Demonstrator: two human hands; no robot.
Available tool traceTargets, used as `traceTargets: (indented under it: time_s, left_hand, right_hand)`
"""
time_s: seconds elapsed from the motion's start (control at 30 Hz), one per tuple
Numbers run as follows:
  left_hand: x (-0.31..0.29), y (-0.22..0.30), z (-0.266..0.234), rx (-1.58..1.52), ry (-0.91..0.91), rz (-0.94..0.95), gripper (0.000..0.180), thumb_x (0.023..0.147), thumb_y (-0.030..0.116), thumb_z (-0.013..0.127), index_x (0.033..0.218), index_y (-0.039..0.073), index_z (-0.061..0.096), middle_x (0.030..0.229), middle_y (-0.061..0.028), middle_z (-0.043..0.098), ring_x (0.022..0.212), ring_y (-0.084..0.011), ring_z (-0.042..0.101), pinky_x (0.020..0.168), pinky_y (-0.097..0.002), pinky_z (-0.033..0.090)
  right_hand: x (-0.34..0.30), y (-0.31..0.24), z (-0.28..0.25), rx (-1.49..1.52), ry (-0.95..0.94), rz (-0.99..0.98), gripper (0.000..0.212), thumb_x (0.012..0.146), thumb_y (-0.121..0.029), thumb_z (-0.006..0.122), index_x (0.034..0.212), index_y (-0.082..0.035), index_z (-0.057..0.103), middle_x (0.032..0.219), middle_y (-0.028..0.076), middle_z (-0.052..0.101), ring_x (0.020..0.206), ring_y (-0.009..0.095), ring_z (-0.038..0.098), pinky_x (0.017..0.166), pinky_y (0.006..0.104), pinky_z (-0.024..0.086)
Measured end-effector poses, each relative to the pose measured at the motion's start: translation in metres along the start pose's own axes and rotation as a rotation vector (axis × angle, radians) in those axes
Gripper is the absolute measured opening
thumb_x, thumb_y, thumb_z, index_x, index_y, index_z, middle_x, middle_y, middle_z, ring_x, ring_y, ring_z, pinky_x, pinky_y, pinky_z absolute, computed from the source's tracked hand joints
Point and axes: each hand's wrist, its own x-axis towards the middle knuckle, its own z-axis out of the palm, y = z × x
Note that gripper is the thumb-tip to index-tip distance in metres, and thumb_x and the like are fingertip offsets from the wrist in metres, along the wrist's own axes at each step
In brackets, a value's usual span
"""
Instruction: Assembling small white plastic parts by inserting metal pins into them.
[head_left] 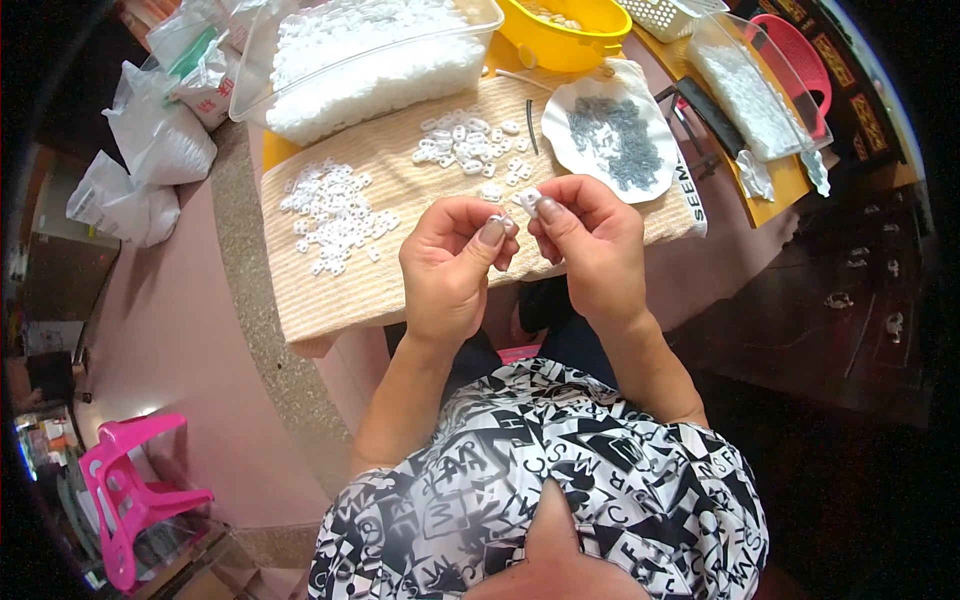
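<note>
Above the near edge of a striped beige cloth [320, 300], both my hands are raised close together. My left hand [447, 265] pinches a small white plastic piece [503, 220] between thumb and fingers, mostly covered by them. In my right hand [603, 250] is another small white plastic piece [529, 200] with a hole, pinched at the thumb tip. Just beyond lies a loose pile of white two-holed plastic pieces [465, 140]. Smaller white pieces [335, 215] are heaped to the left. A white scalloped plate [562, 110] at the right bears many small dark grey pieces [635, 150].
A clear bin [250, 95] full of white parts stands at the back left, beside a yellow basin [560, 45]. A thin black strip [532, 128] lies near the plate. Farther right is another clear bin [750, 100]. White bags [160, 125] and a pink stool [140, 490] stand left.
</note>
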Motion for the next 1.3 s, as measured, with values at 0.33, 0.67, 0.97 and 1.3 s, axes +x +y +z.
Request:
traceTargets:
  time_s: [0.33,0.67,0.97,1.3]
  left_hand:
    - [0.001,0.003,-0.003,0.074,-0.049,0.103,0.011,0.075,-0.004,0.061,0.086,-0.004,0.059,0.090,-0.0140,0.060,0.070,-0.0136,0.058,0.061,-0.0233,0.049]
    - [-0.001,0.000,-0.001,0.062,0.010,0.078,0.017,0.073,-0.006,0.062,0.089,-0.005,0.058,0.087,-0.0124,0.060,0.071,-0.0135,0.058,0.061,-0.0251,0.050]
    - [0.000,0.005,-0.007,-0.015,0.048,-0.094,0.015,0.074,-0.003,0.062,0.089,-0.002,0.058,0.075,-0.0086,0.061,0.065,-0.0147,0.059,0.054,-0.0224,0.046]
    - [-0.002,0.007,-0.005,0.037,0.039,-0.070,0.016,0.073,-0.003,0.062,0.089,-0.003,0.059,0.074,-0.0090,0.061,0.064,-0.0139,0.059,0.053,-0.0222,0.047]
  right_hand:
    - [-0.001,-0.002,-0.001,0.120,-0.024,0.058,0.013,0.084,-0.008,0.054,0.091,0.002,0.054,0.070,0.003,0.057,0.057,0.005,0.048,0.051,0.0164,0.039]
    - [0.000,-0.001,-0.002,0.238,-0.036,0.127,0.013,0.083,-0.009,0.054,0.090,0.001,0.054,0.071,0.003,0.057,0.057,0.005,0.050,0.050,0.0173,0.040]
    - [0.001,0.001,-0.005,0.264,-0.111,0.172,0.011,0.083,-0.010,0.055,0.087,0.000,0.055,0.069,0.003,0.057,0.056,0.006,0.049,0.050,0.0178,0.039]
    - [0.000,-0.001,-0.006,0.236,-0.128,0.218,0.011,0.085,-0.009,0.053,0.088,0.002,0.053,0.071,0.004,0.055,0.057,0.007,0.049,0.051,0.0174,0.041]
